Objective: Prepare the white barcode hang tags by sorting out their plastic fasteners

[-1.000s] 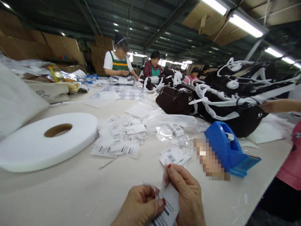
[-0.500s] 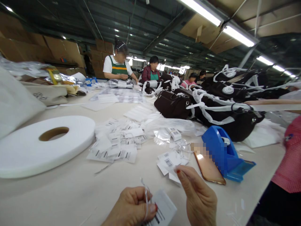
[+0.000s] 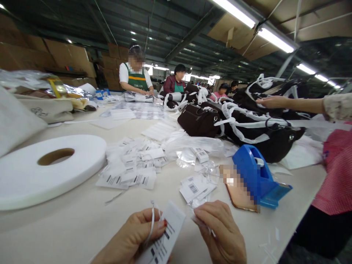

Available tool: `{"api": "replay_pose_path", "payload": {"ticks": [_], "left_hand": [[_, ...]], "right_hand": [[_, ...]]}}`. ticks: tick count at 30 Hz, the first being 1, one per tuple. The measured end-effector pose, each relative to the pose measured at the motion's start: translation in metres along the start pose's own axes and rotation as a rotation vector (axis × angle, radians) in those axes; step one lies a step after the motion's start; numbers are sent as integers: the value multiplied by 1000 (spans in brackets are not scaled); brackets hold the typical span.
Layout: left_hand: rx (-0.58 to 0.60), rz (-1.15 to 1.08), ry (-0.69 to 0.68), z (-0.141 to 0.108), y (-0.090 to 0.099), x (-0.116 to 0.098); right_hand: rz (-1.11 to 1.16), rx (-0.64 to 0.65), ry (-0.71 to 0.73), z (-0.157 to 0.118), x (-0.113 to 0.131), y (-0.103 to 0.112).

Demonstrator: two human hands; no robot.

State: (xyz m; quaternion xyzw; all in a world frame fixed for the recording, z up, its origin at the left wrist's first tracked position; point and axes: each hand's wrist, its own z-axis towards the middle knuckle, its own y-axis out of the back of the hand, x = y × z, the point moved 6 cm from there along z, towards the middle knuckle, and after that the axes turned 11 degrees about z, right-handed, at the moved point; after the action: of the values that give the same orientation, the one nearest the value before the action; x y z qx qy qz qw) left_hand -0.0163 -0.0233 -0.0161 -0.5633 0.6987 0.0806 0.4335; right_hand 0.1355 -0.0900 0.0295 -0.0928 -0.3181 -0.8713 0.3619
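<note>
My left hand is closed on a white hang tag printed with dark lines, its thumb pressed to the front. A pale string loops up over those fingers. To the right, my right hand is pinched with the palm turned down; a small whitish piece shows under its fingertips, too hidden to name. Just beyond it lie barcode tags in a loose stack with clear plastic loops. Farther left spreads a heap of printed tags.
A big white tape roll lies at left. On the right are a blue tape dispenser, a phone and dark bags with white-wrapped straps. Another person's arm reaches over the bags. Co-workers stand across the table.
My right hand has turned palm down and its fingers have closed. My left hand has moved left, and its tag shows more of its print. Another person's arm has come in from the right.
</note>
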Motion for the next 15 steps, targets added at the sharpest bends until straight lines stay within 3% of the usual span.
{"api": "replay_pose_path", "payload": {"ticks": [6, 11, 13, 15], "left_hand": [[85, -80, 66, 1, -13, 7], [-17, -70, 10, 4, -6, 9], [-19, -37, 16, 4, -3, 6], [-4, -16, 21, 4, -1, 2]], "right_hand": [[7, 74, 119, 9, 16, -7], [17, 59, 176, 9, 21, -11], [69, 8, 0, 3, 16, -7], [244, -98, -422, -11, -1, -1]]}}
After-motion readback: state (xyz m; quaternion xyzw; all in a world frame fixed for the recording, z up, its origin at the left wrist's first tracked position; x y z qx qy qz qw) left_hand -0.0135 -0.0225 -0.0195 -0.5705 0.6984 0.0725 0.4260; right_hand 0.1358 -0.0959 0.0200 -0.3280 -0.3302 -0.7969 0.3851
